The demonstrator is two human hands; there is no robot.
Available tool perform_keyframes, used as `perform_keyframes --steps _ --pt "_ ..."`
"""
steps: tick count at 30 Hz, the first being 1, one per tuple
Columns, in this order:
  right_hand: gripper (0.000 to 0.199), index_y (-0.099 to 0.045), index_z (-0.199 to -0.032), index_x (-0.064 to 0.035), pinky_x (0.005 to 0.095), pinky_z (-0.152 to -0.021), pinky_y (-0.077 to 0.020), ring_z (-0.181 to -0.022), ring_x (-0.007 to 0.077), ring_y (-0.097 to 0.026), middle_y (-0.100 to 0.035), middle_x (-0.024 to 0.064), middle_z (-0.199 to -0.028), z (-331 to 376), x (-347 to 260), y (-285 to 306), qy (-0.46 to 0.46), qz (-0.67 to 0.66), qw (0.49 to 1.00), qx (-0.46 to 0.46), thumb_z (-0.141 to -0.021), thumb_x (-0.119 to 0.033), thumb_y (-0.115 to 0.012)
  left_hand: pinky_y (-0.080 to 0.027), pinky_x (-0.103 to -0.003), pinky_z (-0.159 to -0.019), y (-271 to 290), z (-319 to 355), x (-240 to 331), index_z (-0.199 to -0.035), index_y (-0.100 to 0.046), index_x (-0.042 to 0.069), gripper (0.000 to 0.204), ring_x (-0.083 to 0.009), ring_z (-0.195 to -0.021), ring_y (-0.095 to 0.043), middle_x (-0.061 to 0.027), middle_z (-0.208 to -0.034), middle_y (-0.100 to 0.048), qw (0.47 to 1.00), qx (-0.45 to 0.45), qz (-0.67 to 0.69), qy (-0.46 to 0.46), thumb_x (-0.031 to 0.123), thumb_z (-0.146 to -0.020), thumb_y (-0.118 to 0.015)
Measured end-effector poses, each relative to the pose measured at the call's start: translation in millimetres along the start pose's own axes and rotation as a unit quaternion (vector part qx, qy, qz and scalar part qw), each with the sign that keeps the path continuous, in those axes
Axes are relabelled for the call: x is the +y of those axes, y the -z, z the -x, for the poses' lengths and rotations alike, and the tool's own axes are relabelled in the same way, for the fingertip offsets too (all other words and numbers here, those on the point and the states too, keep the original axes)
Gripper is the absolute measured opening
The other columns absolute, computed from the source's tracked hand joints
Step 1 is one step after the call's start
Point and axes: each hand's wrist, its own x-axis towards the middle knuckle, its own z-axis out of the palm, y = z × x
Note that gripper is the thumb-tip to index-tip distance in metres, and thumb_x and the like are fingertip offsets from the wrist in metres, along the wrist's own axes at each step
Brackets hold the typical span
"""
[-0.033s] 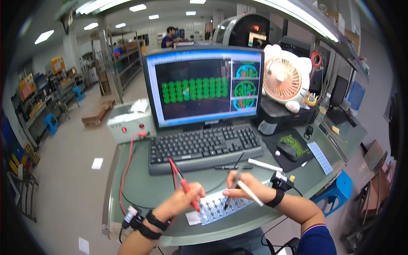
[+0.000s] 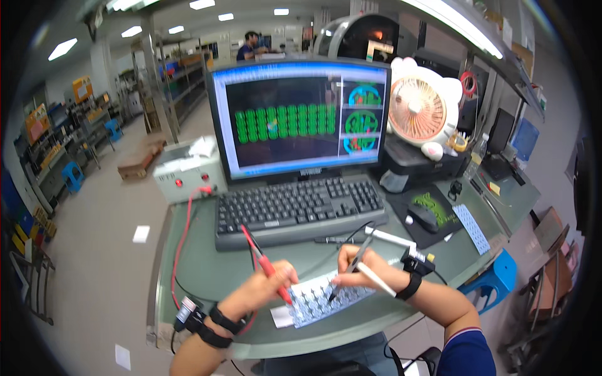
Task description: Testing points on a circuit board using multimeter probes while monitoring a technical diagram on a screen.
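Note:
My left hand (image 2: 273,281) is closed round a red test probe (image 2: 266,266), its tip pointing down at the left end of a panel of small circuit boards (image 2: 308,306). My right hand (image 2: 367,268) pinches a dark pen-shaped tool (image 2: 358,252), whose black tip is over the panel's middle. I cannot tell whether either tip touches it. A white stick (image 2: 377,279) also slants out of my right hand. The pale panel lies near the table's front edge, its right part partly behind my right hand. A white piece of paper (image 2: 281,317) shows at its left end.
Behind my hands are a keyboard (image 2: 301,210) and a monitor (image 2: 282,131) with rows of green circles. A white box (image 2: 188,178) with red sockets and a red cable (image 2: 183,238) stands left. Rightward are a mouse (image 2: 424,217), another panel (image 2: 471,229) and a fan (image 2: 417,109).
The whole view has shifted slightly. The tool and white stick in my right hand lean a little more to the right. Both hands keep their hold over the panel.

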Motion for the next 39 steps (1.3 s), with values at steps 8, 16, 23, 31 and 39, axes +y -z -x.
perform_keyframes --steps 8,16,23,31,39 --pt "0.018 -0.055 -0.090 -0.0035 0.0231 -0.060 -0.0492 -0.069 0.0098 -0.064 -0.065 0.0056 -0.078 7 20 9 -0.127 -0.222 0.961 -0.101 -0.091 -0.017 -0.068 -0.048 -0.026 -0.068 21 -5 -1 -0.087 -0.052 0.004 0.024 -0.0112 -0.074 -0.055 -0.0037 -0.087 -0.053 0.983 -0.090 0.131 0.092 0.026 -0.096 -0.058" --pt "0.021 -0.055 -0.090 -0.0039 0.0218 -0.062 -0.0477 -0.070 0.0074 -0.060 -0.061 0.0018 -0.079 10 18 1 -0.118 -0.187 0.973 -0.068 -0.088 -0.017 -0.072 -0.042 -0.022 -0.076 9 -9 -18 -0.092 -0.051 0.008 0.025 -0.0047 -0.087 -0.049 0.0032 -0.092 -0.051 0.983 -0.062 0.145 0.093 0.013 -0.084 -0.074" --pt "0.020 -0.055 -0.087 -0.0033 0.0207 -0.058 -0.0471 -0.068 0.0065 -0.061 -0.062 0.0021 -0.076 13 16 -1 -0.111 -0.166 0.980 -0.011 -0.089 -0.016 -0.070 -0.058 -0.032 -0.075 1 -13 -9 -0.093 -0.043 0.006 0.027 -0.0117 -0.085 -0.058 -0.0051 -0.094 -0.048 0.977 -0.041 0.188 0.095 0.002 -0.085 -0.069" --pt "0.021 -0.056 -0.082 -0.0031 0.0210 -0.051 -0.0423 -0.059 0.0054 -0.056 -0.060 0.0004 -0.066 11 22 0 -0.131 -0.102 0.985 0.038 -0.088 -0.018 -0.070 -0.061 -0.029 -0.071 -18 -19 -22 -0.093 -0.039 0.005 0.028 -0.0123 -0.085 -0.063 -0.0066 -0.092 -0.048 0.975 -0.029 0.201 0.085 -0.001 -0.086 -0.066" --pt "0.020 -0.058 -0.080 -0.0036 0.0227 -0.052 -0.0408 -0.062 0.0061 -0.055 -0.059 0.0009 -0.072 10 22 -2 -0.120 -0.107 0.987 0.027 -0.084 -0.017 -0.074 -0.047 -0.019 -0.062 -24 -16 -19 -0.093 -0.043 0.005 0.028 -0.0063 -0.078 -0.061 -0.0016 -0.086 -0.055 0.979 0.012 0.177 0.102 0.007 -0.087 -0.070"
